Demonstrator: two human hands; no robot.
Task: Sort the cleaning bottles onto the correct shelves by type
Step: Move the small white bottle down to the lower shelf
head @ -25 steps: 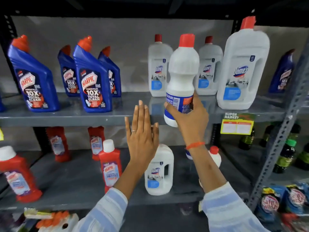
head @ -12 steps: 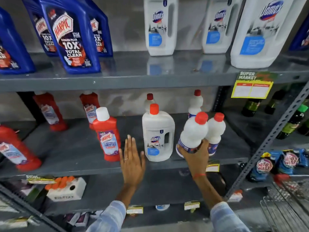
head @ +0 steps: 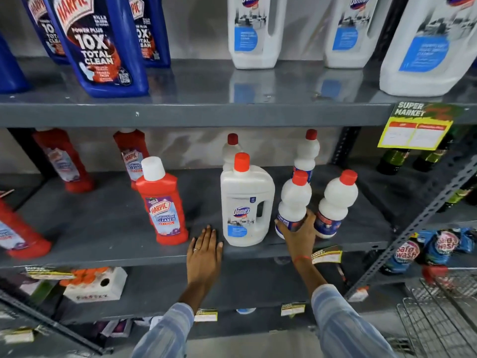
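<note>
My right hand (head: 299,235) grips the base of a small white bottle with a red cap (head: 294,200), standing on the middle shelf (head: 108,228) between a white Domex jug (head: 246,205) and a matching small white bottle (head: 335,202). My left hand (head: 205,250) lies flat and open on the shelf's front edge, just left of the jug. A red Harpic bathroom cleaner (head: 162,202) stands further left. Two more small white bottles (head: 305,153) stand behind. On the upper shelf are blue Harpic bottles (head: 95,45) at left and large white Domex jugs (head: 254,32) at right.
More red Harpic bottles (head: 64,158) stand at the back left of the middle shelf. A yellow price tag (head: 415,130) hangs from the upper shelf edge. A slanted metal upright (head: 423,215) runs at right, with green bottles, Safewash pouches (head: 407,251) and a wire basket (head: 438,313) beyond.
My right hand has carried the small white bottle down from the upper shelf level onto the middle shelf beside its match. My left hand has dropped to the shelf edge.
</note>
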